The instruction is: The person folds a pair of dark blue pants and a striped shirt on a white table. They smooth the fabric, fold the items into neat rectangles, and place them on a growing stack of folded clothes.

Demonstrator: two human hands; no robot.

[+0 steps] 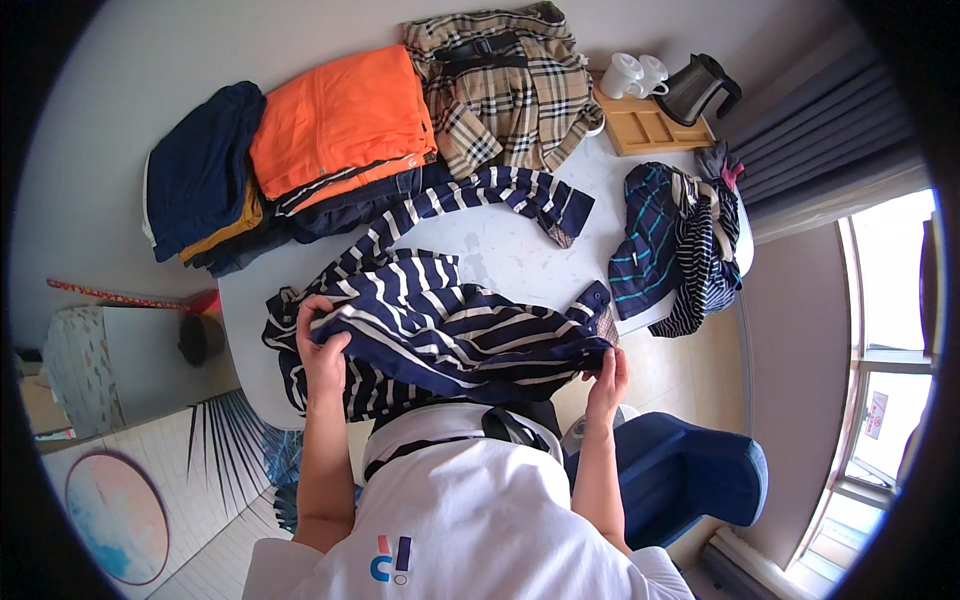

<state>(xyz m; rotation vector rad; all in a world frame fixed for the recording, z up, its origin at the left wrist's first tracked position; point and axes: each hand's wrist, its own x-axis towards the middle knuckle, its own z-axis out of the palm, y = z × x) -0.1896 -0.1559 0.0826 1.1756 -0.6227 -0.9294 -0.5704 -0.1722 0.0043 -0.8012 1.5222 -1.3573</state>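
Note:
A navy and white striped long-sleeved shirt point(450, 330) lies bunched on the white table's near part, its hem side raised towards me. My left hand point(322, 349) pinches the cloth at its left, thumb on top. At the right end of the same edge, my right hand point(607, 379) holds the cloth between thumb and fingers. One sleeve point(480, 191) curves across the table beyond the body. The other cuff point(592, 300), with a checked lining, shows near my right hand. Part of the shirt is hidden under its own folds.
Folded clothes stand at the back left: a navy pile point(202, 172), an orange garment point(337, 112) on a stack, and a plaid garment point(517, 90). At the back right are a wooden tray point(645, 127), white lidded mugs point(622, 75) and a kettle point(694, 90). Crumpled striped clothes point(675, 247) lie right, above a blue chair point(675, 472).

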